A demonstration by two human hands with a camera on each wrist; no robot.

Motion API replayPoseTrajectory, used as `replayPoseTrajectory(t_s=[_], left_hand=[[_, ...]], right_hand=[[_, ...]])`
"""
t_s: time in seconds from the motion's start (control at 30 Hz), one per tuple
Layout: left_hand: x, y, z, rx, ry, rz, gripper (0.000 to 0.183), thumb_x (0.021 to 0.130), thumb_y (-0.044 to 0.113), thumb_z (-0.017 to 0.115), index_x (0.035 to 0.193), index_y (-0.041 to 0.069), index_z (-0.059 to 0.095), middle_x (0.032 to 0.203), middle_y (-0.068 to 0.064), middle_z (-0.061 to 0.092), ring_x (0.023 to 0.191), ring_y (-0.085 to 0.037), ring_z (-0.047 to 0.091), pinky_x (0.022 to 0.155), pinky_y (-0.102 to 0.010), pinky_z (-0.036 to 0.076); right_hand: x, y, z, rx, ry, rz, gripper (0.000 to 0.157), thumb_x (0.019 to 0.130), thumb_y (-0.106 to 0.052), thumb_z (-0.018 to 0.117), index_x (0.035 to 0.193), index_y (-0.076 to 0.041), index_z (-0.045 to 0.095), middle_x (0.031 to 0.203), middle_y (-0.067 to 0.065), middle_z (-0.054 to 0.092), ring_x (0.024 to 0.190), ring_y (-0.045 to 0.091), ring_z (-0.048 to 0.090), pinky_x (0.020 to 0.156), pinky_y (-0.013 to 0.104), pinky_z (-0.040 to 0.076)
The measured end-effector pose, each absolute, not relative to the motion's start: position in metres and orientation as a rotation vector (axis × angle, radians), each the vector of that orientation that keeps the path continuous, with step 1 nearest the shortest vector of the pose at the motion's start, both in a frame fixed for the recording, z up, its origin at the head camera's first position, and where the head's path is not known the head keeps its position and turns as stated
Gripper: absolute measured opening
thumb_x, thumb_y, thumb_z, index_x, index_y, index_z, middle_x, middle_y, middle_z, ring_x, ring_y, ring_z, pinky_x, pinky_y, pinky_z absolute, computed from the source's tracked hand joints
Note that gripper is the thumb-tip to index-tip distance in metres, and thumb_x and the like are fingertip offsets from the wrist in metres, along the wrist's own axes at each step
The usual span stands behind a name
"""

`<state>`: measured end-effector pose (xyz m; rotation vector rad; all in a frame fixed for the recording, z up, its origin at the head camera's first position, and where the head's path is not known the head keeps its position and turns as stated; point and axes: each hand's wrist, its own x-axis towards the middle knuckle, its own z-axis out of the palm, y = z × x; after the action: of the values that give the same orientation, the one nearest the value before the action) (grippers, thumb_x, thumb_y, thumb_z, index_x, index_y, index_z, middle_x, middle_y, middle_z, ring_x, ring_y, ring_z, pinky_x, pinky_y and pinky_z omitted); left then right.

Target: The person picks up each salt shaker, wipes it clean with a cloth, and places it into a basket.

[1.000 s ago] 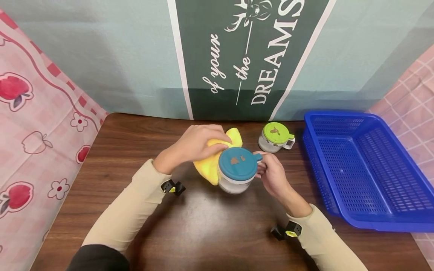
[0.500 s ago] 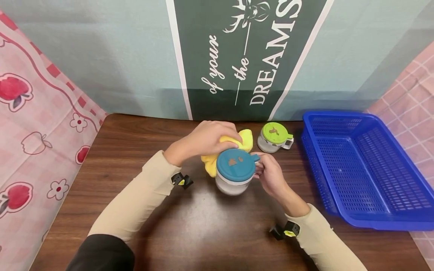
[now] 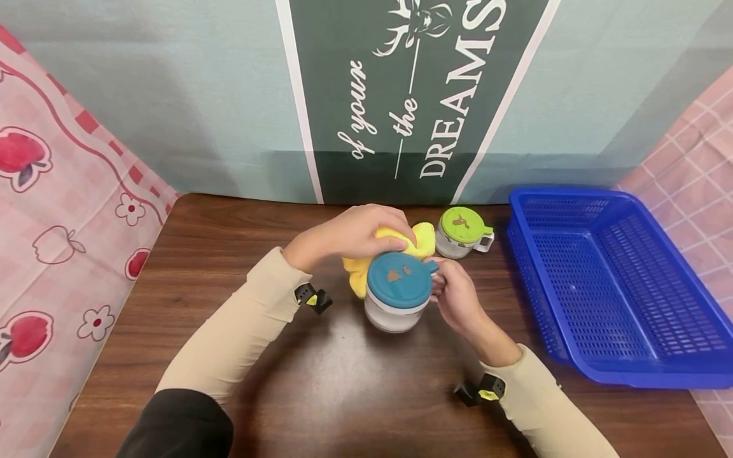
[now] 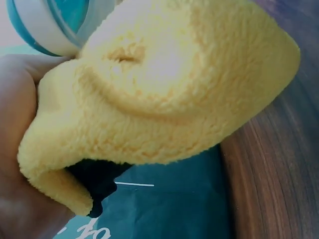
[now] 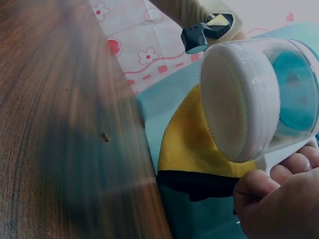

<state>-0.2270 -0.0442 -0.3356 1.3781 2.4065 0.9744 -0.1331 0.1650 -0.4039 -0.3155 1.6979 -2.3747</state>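
Above the table, my right hand (image 3: 458,294) grips the handle of a clear jar with a blue lid (image 3: 399,280); brown patches mark the lid. My left hand (image 3: 363,234) holds a bunched yellow cloth (image 3: 424,239) against the jar's far left side. In the left wrist view the cloth (image 4: 189,84) fills most of the picture, and only part of the jar shows at the top left. From the right wrist, the jar's pale base (image 5: 227,102) is seen, with the dark-edged cloth (image 5: 187,139) hanging behind it.
A smaller jar with a green lid (image 3: 462,224) stands at the back of the wooden table (image 3: 343,388). To its right sits a blue plastic basket (image 3: 595,286). A printed cloth backdrop (image 3: 229,102) hangs behind the table.
My left hand has moved right with the yellow cloth, round to the jar's far side. The right hand and the jar have barely shifted.
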Motion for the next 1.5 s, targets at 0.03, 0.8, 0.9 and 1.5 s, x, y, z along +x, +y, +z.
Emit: replayPoseTrajectory(t_s=[0.03, 0.8, 0.9, 1.5], left_hand=[[-0.227, -0.044, -0.335, 1.382, 2.401, 0.973, 0.021, 0.097, 0.026, 0.070, 0.114, 0.019, 0.078, 0.109, 0.006, 0.069, 0.100, -0.011, 0.060, 0.091, -0.029, 0.047], [-0.222, -0.075, -0.334, 1.334, 2.556, 0.926, 0.021, 0.097, 0.029, 0.069, 0.113, 0.020, 0.079, 0.111, 0.008, 0.069, 0.105, -0.011, 0.061, 0.093, -0.033, 0.049], [-0.220, -0.080, -0.335, 1.337, 2.570, 0.936, 0.021, 0.097, 0.028, 0.069, 0.113, 0.020, 0.079, 0.111, 0.007, 0.070, 0.106, -0.012, 0.062, 0.094, -0.034, 0.048], [-0.206, -0.098, -0.347, 1.370, 2.578, 0.995, 0.019, 0.096, 0.025, 0.070, 0.111, 0.019, 0.079, 0.108, 0.007, 0.070, 0.104, -0.011, 0.063, 0.094, -0.033, 0.049]], right_hand=[[-0.133, 0.165, -0.404, -0.307, 1.702, -2.378, 0.025, 0.092, -0.003, 0.024, 0.068, -0.007, 0.023, 0.063, 0.002, 0.016, 0.055, 0.017, 0.012, 0.052, 0.032, 0.009], [-0.137, 0.173, -0.404, -0.181, 1.718, -2.490, 0.027, 0.091, -0.004, 0.024, 0.066, -0.011, 0.025, 0.060, -0.001, 0.022, 0.055, 0.016, 0.013, 0.054, 0.031, 0.010], [-0.137, 0.174, -0.404, -0.167, 1.726, -2.507, 0.026, 0.091, -0.003, 0.024, 0.066, -0.011, 0.023, 0.060, -0.002, 0.020, 0.056, 0.016, 0.012, 0.054, 0.031, 0.010], [-0.143, 0.177, -0.405, -0.039, 1.764, -2.525, 0.031, 0.091, -0.003, 0.024, 0.063, -0.015, 0.033, 0.059, -0.006, 0.025, 0.056, 0.015, 0.015, 0.053, 0.028, 0.013]])
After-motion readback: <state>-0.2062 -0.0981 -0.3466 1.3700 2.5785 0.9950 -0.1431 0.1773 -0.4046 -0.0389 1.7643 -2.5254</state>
